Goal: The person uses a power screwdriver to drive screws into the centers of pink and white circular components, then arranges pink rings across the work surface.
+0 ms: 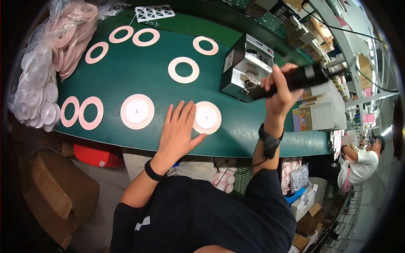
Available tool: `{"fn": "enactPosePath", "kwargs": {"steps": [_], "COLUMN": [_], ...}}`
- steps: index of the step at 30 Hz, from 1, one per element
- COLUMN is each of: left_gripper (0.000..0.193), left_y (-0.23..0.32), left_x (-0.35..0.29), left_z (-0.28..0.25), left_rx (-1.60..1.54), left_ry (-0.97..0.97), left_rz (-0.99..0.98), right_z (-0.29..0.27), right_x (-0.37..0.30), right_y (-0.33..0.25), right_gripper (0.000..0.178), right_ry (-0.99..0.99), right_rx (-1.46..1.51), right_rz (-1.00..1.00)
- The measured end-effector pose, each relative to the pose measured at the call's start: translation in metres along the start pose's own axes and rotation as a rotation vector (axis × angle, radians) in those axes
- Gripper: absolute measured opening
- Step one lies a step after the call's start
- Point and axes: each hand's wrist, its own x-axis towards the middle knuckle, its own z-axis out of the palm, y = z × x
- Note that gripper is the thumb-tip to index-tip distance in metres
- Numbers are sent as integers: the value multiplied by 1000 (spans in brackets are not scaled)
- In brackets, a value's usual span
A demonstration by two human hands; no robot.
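My left hand (177, 126) lies flat with fingers stretched out on the green table. Its thumb and forefinger border a pink ring with a white disc (207, 117) in its middle. A second ring-and-disc piece (137, 111) lies left of that hand. Held up at the right, my right hand (282, 86) is closed round a black electric screwdriver (306, 76), slightly blurred. The screwdriver's tip end points at the front of a black and silver screw feeder (234, 69); whether they touch I cannot tell.
Several bare pink rings (184, 70) lie about the green table (126, 76). Bags of pink rings (76, 38) and white discs (36, 92) are heaped at the left. Cardboard boxes (63, 189) stand on the floor. A co-worker (358, 164) sits at the far right.
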Motion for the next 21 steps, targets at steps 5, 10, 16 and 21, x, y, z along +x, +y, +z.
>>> {"fn": "enactPosePath", "kwargs": {"steps": [5, 10, 16, 21], "left_gripper": [84, 84, 85, 85], "left_y": [1, 0, -1, -1], "left_x": [0, 0, -2, -4], "left_z": [-2, -2, 0, 1], "left_rx": [-19, -17, -31, -10], "left_ry": [-11, 8, 9, 7], "left_rz": [-13, 1, 6, 10], "right_z": [24, 31, 37, 43], "right_x": [-76, -99, -106, -108], "right_y": [-2, 3, 14, 17], "right_gripper": [24, 25, 27, 29], "right_ry": [-202, -345, -371, -395], "right_rx": [237, 280, 172, 168], "right_rz": [26, 67, 106, 133]}}
